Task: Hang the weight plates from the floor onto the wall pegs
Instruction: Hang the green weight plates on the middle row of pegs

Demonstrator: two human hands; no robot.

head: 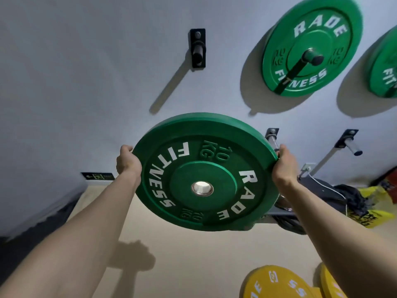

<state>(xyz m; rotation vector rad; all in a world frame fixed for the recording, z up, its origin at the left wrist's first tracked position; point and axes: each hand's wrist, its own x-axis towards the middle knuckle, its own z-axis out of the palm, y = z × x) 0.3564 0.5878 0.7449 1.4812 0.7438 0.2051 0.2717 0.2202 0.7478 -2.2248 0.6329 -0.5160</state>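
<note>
Green partly done: two hung plates (pixel 311 46) on upper pegs, third green plate (pixel 204 171) midair below bare black peg (pixel 197 49), left grip (pixel 127 162) and right grip (pixel 283 166) curled round its rim, yellow plates (pixel 277 284) left on the floor (pixel 171 244).

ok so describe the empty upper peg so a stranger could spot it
On the grey wall, find the upper row, left of the first hung green plate. The peg is a black stub on a black bracket. Alone in that row it is bare; the lower pegs are silver.
</note>
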